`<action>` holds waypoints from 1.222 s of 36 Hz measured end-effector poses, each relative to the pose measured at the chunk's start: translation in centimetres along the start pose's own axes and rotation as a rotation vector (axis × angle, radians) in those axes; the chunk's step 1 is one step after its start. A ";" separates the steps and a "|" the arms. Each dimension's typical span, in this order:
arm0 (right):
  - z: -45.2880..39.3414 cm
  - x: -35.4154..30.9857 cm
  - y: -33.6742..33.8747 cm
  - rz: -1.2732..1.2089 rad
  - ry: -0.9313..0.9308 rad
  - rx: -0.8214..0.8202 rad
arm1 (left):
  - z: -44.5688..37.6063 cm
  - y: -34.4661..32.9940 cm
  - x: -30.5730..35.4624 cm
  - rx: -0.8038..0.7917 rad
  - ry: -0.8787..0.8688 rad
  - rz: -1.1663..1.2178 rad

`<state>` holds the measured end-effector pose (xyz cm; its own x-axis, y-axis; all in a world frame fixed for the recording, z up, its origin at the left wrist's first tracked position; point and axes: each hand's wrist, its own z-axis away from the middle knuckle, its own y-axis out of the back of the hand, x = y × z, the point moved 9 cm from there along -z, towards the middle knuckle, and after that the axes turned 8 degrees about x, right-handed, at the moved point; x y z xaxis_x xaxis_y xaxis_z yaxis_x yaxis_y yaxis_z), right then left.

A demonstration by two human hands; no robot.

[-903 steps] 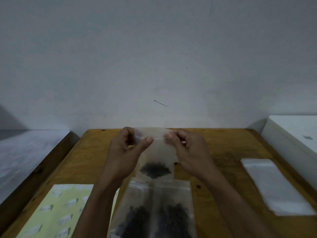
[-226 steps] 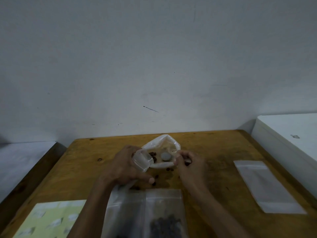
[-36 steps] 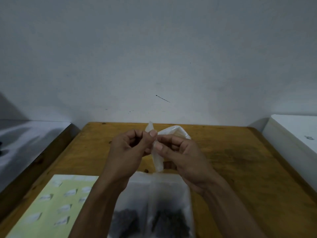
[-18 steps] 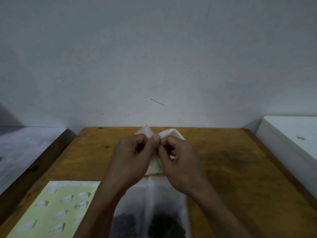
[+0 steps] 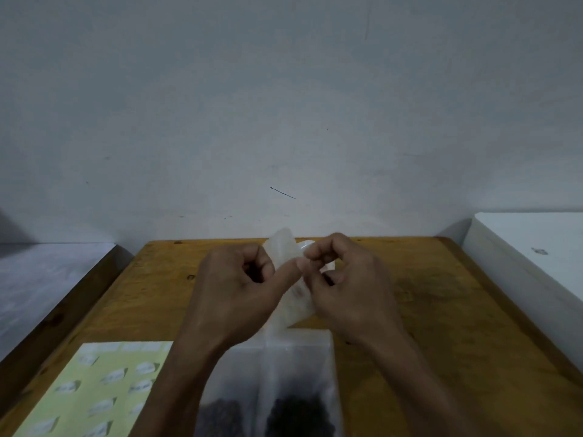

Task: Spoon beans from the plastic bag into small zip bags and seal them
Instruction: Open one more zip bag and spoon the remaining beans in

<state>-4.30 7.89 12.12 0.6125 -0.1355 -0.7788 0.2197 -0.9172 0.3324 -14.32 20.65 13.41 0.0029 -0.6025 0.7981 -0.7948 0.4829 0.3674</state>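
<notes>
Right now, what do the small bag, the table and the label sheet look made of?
Small bag: thin translucent plastic film, probably; it crumples between both hands.
Table: wood or wood veneer with a dull finish; yellow-brown grain and a dark knot show.
Label sheet: apparently pale yellow paper backing carrying white stickers; matte.

A wooden table (image 5: 441, 310) lies under the hands. A yellow label sheet (image 5: 94, 389) lies near-left of them. A white box (image 5: 530, 257) stands to their right, and a grey wall (image 5: 284, 105) rises beyond.
</notes>
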 end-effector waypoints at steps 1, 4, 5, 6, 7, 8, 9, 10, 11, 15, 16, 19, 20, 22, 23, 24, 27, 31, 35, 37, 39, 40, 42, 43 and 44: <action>-0.1 0.3 0.0 -0.023 -0.020 -0.003 | -0.1 0.3 0.3 0.006 -0.053 -0.009; -0.4 1.0 -0.4 -0.144 -0.065 -0.069 | -0.4 0.6 0.3 -0.043 -0.223 -0.246; -0.4 1.2 -0.7 -0.185 -0.089 -0.117 | -0.4 0.2 0.0 -0.107 -0.267 -0.346; -0.4 1.3 -1.1 -0.212 -0.109 -0.169 | -0.3 -0.3 -0.5 -0.179 -0.298 -0.421; -0.3 1.3 -1.4 -0.220 -0.125 -0.213 | -0.1 -0.8 -0.8 -0.244 -0.312 -0.473; -0.2 1.4 -1.6 -0.215 -0.139 -0.247 | 0.1 -1.2 -1.0 -0.285 -0.315 -0.506; -0.1 1.6 -1.8 -0.205 -0.156 -0.270 | 0.3 -1.4 -1.1 -0.292 -0.310 -0.526; -0.1 1.8 -2.0 -0.185 -0.174 -0.280 | 0.3 -1.4 -1.0 -0.272 -0.311 -0.526; 0.0 2.1 -2.0 -0.143 -0.180 -0.274 | 0.4 -1.3 -0.8 -0.239 -0.319 -0.516; -0.3 1.4 -1.9 0.140 0.000 -0.209 | 0.6 -1.4 0.0 -0.177 -0.373 -0.585; -0.3 1.1 -2.0 0.214 0.052 -0.214 | 0.7 -1.8 -0.2 -0.200 -0.364 -0.608; -0.4 0.8 -1.8 0.273 0.095 -0.238 | 1.0 -3.0 -1.1 -0.321 -0.286 -0.650; -0.4 0.8 -1.8 0.219 0.094 -0.270 | 1.1 -3.3 -1.4 -0.357 -0.273 -0.653; -0.1 0.8 -2.2 0.097 0.053 -0.398 | 1.1 -3.7 -1.7 -0.397 -0.262 -0.610; 0.1 1.0 -2.5 0.064 0.032 -0.456 | 1.2 -3.7 -1.8 -0.405 -0.256 -0.579; 0.3 1.1 -2.7 0.054 0.023 -0.492 | 1.2 -3.7 -1.7 -0.408 -0.248 -0.550; 0.5 1.9 -3.0 0.051 -0.006 -0.516 | 1.5 -4.0 -2.0 -0.402 -0.253 -0.564; 0.9 2.9 -3.8 -0.046 -0.086 -0.542 | 1.9 -5.1 -3.8 -0.442 -0.258 -0.748; 0.7 4.2 -3.8 -0.078 -0.176 -0.425 | 1.1 -4.3 -4.5 -0.381 -0.184 -0.655; 0.1 5.5 -2.7 -0.015 -0.229 -0.251 | 0.3 -3.6 -5.5 -0.354 -0.114 -0.645; -0.4 7.1 -1.0 0.199 -0.228 -0.111 | -0.6 -3.1 -6.8 -0.346 -0.052 -0.651; -0.5 7.9 -0.5 0.328 -0.230 -0.090 | -1.0 -3.0 -7.5 -0.361 -0.019 -0.666; -0.2 9.9 -0.1 0.513 -0.271 -0.128 | -1.7 -3.1 -8.9 -0.411 0.033 -0.696; 0.1 11.0 -0.1 0.560 -0.318 -0.167 | -2.0 -3.3 -9.4 -0.435 0.055 -0.700; 0.4 12.1 -0.3 0.573 -0.374 -0.203 | -2.3 -3.5 -10.0 -0.459 0.075 -0.702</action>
<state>2.72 6.37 2.37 0.3806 -0.7283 -0.5698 0.1000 -0.5802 0.8083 -10.12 26.42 5.27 0.4573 -0.8235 0.3356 -0.2680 0.2322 0.9350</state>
